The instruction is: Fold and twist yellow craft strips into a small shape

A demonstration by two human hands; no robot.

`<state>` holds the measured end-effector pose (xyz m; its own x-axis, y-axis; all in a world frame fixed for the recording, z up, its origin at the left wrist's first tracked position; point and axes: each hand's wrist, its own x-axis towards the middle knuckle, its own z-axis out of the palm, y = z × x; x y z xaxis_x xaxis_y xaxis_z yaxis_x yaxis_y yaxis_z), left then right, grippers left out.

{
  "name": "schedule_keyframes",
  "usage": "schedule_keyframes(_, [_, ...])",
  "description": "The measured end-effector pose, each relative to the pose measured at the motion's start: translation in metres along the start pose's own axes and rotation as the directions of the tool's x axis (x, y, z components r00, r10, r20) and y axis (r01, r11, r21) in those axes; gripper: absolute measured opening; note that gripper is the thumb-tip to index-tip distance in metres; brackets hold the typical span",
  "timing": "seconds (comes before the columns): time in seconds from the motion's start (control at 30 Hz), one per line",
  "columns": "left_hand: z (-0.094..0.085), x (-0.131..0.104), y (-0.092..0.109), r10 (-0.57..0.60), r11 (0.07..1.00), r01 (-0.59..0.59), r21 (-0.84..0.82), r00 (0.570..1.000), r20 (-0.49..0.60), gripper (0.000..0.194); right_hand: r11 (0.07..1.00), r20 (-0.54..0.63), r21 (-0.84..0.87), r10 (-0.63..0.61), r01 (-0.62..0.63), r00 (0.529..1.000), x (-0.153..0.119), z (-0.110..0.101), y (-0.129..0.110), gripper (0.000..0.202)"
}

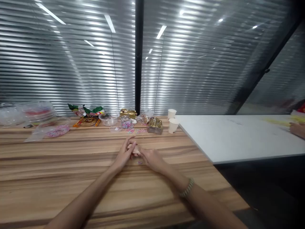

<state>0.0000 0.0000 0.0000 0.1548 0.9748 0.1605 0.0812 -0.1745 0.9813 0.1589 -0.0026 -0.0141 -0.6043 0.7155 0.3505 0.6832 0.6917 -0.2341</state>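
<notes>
Over the middle of the wooden table (102, 187), my left hand (125, 152) curls its fingers around a small pale piece (136, 151), too small to name. My right hand (151, 157) meets it from the other side, fingertips pinched together at the same piece. A beaded bracelet (187, 188) circles my right wrist. Just below my fingers lies a little cluster of pink and purple bits (139, 162). Farther back, more of these bits (130, 130) are scattered beside a small clear tub (126, 122) filled with them.
Two paper cups (173, 126) and a gold-topped box (155, 126) stand behind my hands. Left of them are a clear bowl (109, 119), green snack bags (96, 111) and stacked plastic containers (38, 111). A white table (228, 136) adjoins at right; another person's hand (297, 129) shows there.
</notes>
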Motion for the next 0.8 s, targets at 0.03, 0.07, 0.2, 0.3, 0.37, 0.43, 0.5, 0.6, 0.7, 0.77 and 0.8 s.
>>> schedule_keyframes(0.03, [-0.001, 0.001, 0.0, -0.016, 1.0, 0.016, -0.007, 1.0, 0.01, 0.049, 1.0, 0.009, -0.012, -0.015, 0.015, 1.0, 0.0, 0.0, -0.001, 0.027])
schedule_keyframes(0.07, [-0.002, 0.001, 0.0, -0.03, 0.999, 0.03, -0.01, 0.999, 0.029, 0.05, 0.999, 0.017, -0.024, -0.026, 0.026, 1.0, -0.001, 0.0, -0.002, 0.026])
schedule_keyframes(0.2, [0.0, 0.0, -0.007, -0.037, 0.999, 0.036, 0.014, 0.991, 0.13, 0.046, 0.999, 0.032, -0.034, -0.039, 0.041, 0.999, -0.001, 0.002, 0.002, 0.025])
schedule_keyframes(0.3, [0.004, -0.002, -0.012, -0.02, 0.998, 0.01, 0.063, 0.986, 0.164, 0.044, 0.999, 0.032, -0.02, -0.04, 0.041, 0.999, 0.0, 0.004, 0.007, 0.027])
schedule_keyframes(0.37, [0.005, -0.001, -0.014, -0.006, 0.997, -0.006, 0.077, 0.988, 0.157, 0.043, 0.999, 0.031, -0.025, -0.043, 0.044, 0.999, 0.0, 0.005, 0.01, 0.028])
schedule_keyframes(0.43, [0.004, 0.0, -0.015, 0.002, 0.996, -0.014, 0.083, 0.99, 0.144, 0.043, 0.998, 0.029, -0.039, -0.042, 0.043, 0.999, 0.0, 0.006, 0.01, 0.029])
schedule_keyframes(0.5, [0.003, 0.001, -0.016, 0.002, 0.996, -0.015, 0.09, 0.99, 0.141, 0.043, 0.998, 0.031, -0.053, -0.038, 0.039, 0.999, 0.001, 0.007, 0.01, 0.029])
schedule_keyframes(0.6, [0.002, 0.002, -0.018, 0.003, 0.994, -0.019, 0.106, 0.989, 0.149, 0.042, 0.996, 0.051, -0.078, -0.033, 0.036, 0.998, 0.001, 0.007, 0.01, 0.028])
schedule_keyframes(0.7, [0.001, 0.002, -0.018, 0.019, 0.992, -0.038, 0.123, 0.988, 0.155, 0.038, 0.995, 0.053, -0.093, -0.032, 0.037, 0.998, 0.001, 0.007, 0.009, 0.028])
schedule_keyframes(0.77, [0.002, 0.002, -0.016, 0.022, 0.991, -0.044, 0.129, 0.986, 0.167, 0.036, 0.995, 0.047, -0.089, -0.034, 0.038, 0.998, 0.001, 0.007, 0.009, 0.028])
schedule_keyframes(0.8, [0.002, 0.001, -0.015, 0.021, 0.99, -0.044, 0.132, 0.985, 0.173, 0.035, 0.995, 0.05, -0.088, -0.035, 0.039, 0.998, 0.002, 0.007, 0.009, 0.028])
